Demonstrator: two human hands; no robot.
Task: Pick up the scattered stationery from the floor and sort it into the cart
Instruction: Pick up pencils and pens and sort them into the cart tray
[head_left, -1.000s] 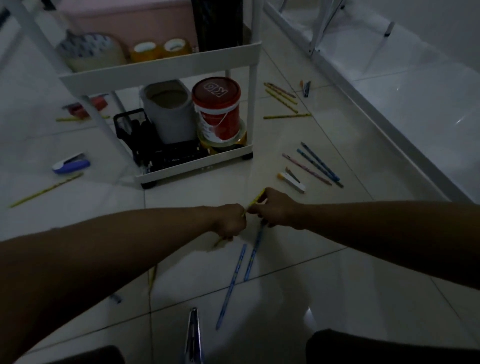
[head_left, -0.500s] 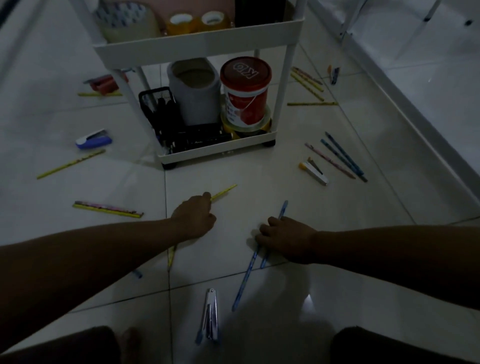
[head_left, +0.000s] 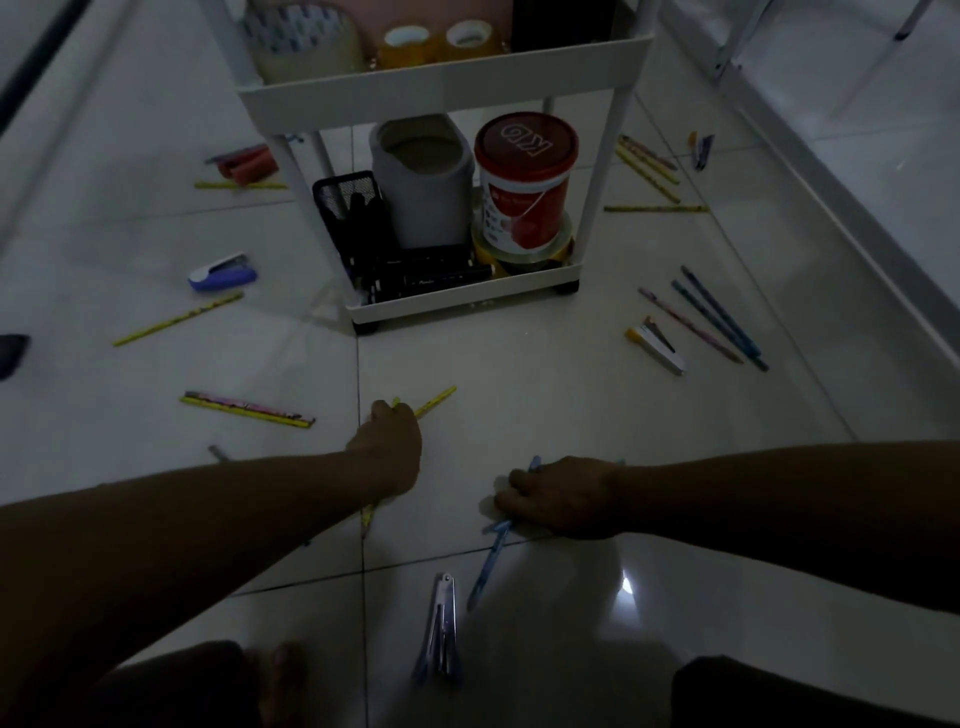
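Observation:
My left hand (head_left: 387, 449) is closed around a yellow pencil (head_left: 435, 401) whose tip sticks out toward the white cart (head_left: 441, 91); its other end shows below my wrist. Low on the floor tiles, my right hand (head_left: 561, 496) grips blue pencils (head_left: 491, 553), one of which runs out beneath the hand toward me. Scattered on the floor lie more yellow pencils (head_left: 176, 319), a pink and yellow pair (head_left: 247, 409), blue and pink pencils (head_left: 722, 317), a blue stapler (head_left: 223, 270) and a metal stapler (head_left: 441, 634).
The cart's bottom shelf holds a black mesh holder (head_left: 353, 208), a grey pot (head_left: 421, 187), a red-lidded tub (head_left: 524, 182) and markers. Tape rolls (head_left: 405, 44) sit on the upper shelf. A red item (head_left: 244, 161) lies far left, a white frame rail (head_left: 810, 171) runs along the right.
My hands have parted from meeting over the yellow pencil. The left kept the yellow pencil, and the right dropped down onto the blue pencils and closed on them.

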